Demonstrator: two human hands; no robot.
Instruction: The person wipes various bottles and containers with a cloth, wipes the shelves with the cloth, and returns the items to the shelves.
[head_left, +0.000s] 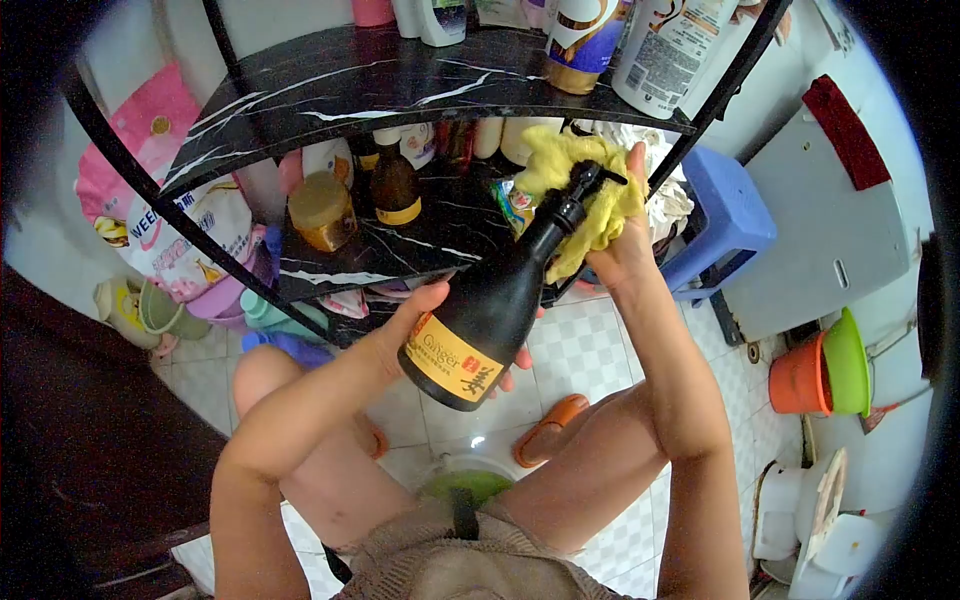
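My left hand grips a black pump bottle around its lower body, with some fingers hidden behind it. An orange-yellow label reading "Ginger" faces up near the base. The bottle is tilted, its pump head pointing to the upper right. A crumpled yellow cloth is held in my right hand against the bottle's neck and pump. Most of that hand's fingers are behind the cloth. Behind the bottle, the lower shelf of a black marbled rack carries a small brown bottle and a jar.
The upper shelf holds a white bottle and a blue-and-gold one. Black rack posts slant on both sides. A blue stool and a white appliance stand right, near orange and green basins. A pink bag is left.
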